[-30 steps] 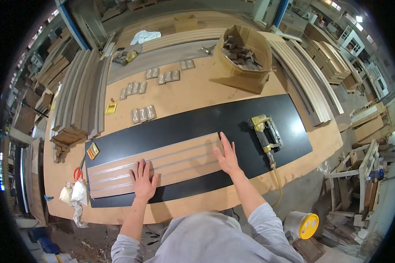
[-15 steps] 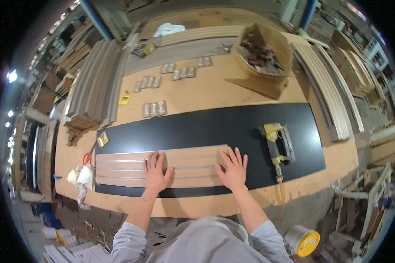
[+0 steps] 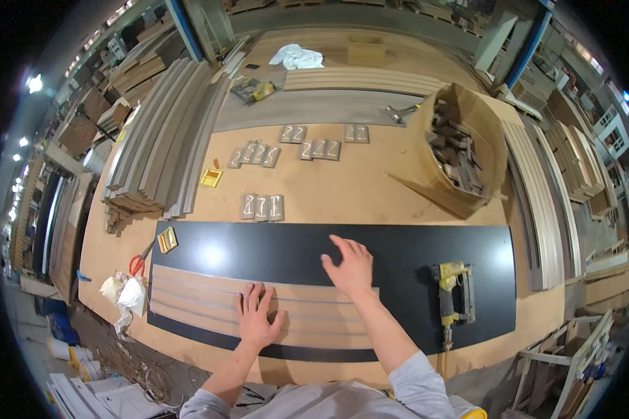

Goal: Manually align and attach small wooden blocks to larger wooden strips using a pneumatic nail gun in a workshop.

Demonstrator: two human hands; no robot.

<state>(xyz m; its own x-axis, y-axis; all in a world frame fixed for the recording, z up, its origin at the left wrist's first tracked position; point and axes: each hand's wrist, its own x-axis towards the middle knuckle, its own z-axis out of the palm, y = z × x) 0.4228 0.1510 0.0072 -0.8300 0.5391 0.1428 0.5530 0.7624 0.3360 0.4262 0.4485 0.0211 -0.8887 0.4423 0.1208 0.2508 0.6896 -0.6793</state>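
Observation:
My left hand (image 3: 257,315) lies with spread fingers on a set of brown slats (image 3: 196,299) with pale grey lines between them. The slats lie on a black panel (image 3: 293,251). My right hand (image 3: 349,269) is over the panel just beyond the slats' far edge, thumb apart from the fingers and nothing in it. Farther off, three small grey-brown blocks (image 3: 262,207) bear pale squiggles that look like glue. More such blocks (image 3: 320,149) stand in groups behind them. Right of the slats lies a yellow and black nail gun (image 3: 454,293) with a hose.
A cardboard box (image 3: 468,195) of dark offcuts stands at back right. Long boards are stacked left (image 3: 157,140) and right (image 3: 538,209). Red-handled scissors (image 3: 137,265), a white bag (image 3: 131,297) and a yellow case (image 3: 167,239) lie left; a second nail gun (image 3: 253,91) lies farther back.
My right hand has lifted from the slats' right end and moved forward and left over the black panel. My left hand stays on the slats. The view has tilted up.

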